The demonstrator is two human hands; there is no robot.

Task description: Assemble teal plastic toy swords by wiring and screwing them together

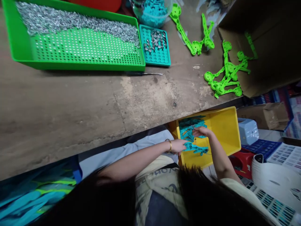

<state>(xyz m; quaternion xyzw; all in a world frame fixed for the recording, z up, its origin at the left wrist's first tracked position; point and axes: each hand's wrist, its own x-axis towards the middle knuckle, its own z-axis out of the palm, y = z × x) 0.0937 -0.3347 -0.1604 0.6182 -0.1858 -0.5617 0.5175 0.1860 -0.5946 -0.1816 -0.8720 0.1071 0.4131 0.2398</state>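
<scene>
A worn wooden desk fills most of the view, its far side carrying a green tray of small metal parts, cut off at the top edge. Below the desk's near edge sits a yellow bin, partly hidden by it. Both hands reach in: the left hand and right hand each pinch the teal plastic pieces piled inside; their exact shape is hard to make out.
</scene>
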